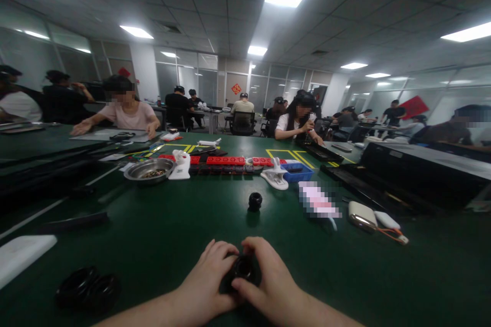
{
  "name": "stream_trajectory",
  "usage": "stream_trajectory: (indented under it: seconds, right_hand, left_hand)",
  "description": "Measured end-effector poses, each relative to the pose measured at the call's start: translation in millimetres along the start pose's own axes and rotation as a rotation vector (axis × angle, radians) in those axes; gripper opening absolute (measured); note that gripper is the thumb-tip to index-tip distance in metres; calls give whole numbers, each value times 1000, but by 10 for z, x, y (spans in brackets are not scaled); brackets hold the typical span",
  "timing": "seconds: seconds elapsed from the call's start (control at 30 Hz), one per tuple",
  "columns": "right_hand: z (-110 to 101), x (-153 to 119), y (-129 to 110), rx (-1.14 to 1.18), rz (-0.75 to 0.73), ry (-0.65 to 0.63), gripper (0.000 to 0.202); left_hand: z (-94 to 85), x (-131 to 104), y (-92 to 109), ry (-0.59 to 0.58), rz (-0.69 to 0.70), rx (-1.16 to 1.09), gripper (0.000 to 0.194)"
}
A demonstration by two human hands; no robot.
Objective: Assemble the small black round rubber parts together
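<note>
My left hand [213, 278] and my right hand [270, 281] meet at the near middle of the table, both closed around one glossy black ring-shaped part [243, 267]. Its round opening faces up toward me. The right thumb lies across its near side, and the left fingers wrap its left side; its lower part is hidden. Farther forward stands a similar small black round part [254, 201] with a hole in its top. Larger black rings [88, 288] lie together, blurred, at the lower left.
On the green table [184, 219] are a metal bowl [149, 170] of small pieces, red socket strips [225, 160], white clip stands [274, 176], a blue bin [296, 171], a power bank [362, 215] and a black casing [425, 173]. Co-workers [125, 107] sit across the table.
</note>
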State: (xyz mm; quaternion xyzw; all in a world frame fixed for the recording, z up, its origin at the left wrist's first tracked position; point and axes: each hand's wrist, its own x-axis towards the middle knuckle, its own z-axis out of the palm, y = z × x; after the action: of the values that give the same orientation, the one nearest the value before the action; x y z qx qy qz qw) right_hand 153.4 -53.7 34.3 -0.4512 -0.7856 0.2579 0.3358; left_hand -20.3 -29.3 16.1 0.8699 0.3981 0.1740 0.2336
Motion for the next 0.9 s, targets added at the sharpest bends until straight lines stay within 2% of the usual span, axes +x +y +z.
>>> stream_trajectory:
  seconds: [0.07, 0.13, 0.23, 0.43, 0.53, 0.67, 0.9]
  right_hand:
    - [-5, -2, -7, 55, -42, -37, 44]
    - [-20, -13, -7, 121, -98, -81, 56]
    - [-35, -18, 11, 125, -85, -81, 64]
    - [25, 18, 44, -1, 101, 37, 45]
    - [32, 5, 27, 4, 33, 34, 38]
    - [-9, -26, -2, 92, -111, -21, 55]
    - [-1, 17, -18, -92, 51, 132, 36]
  left_hand:
    - [4, 0, -8, 7, 5, -2, 43]
    - [8, -1, -21, 6, 8, -3, 46]
    - [4, -3, -26, -4, 5, -2, 44]
    - [-15, 3, 5, -11, 0, -19, 33]
    - [-5, 7, -9, -11, 2, -15, 39]
    - [5, 1, -23, -4, 12, -11, 44]
    - [2, -8, 26, 22, 4, 6, 32]
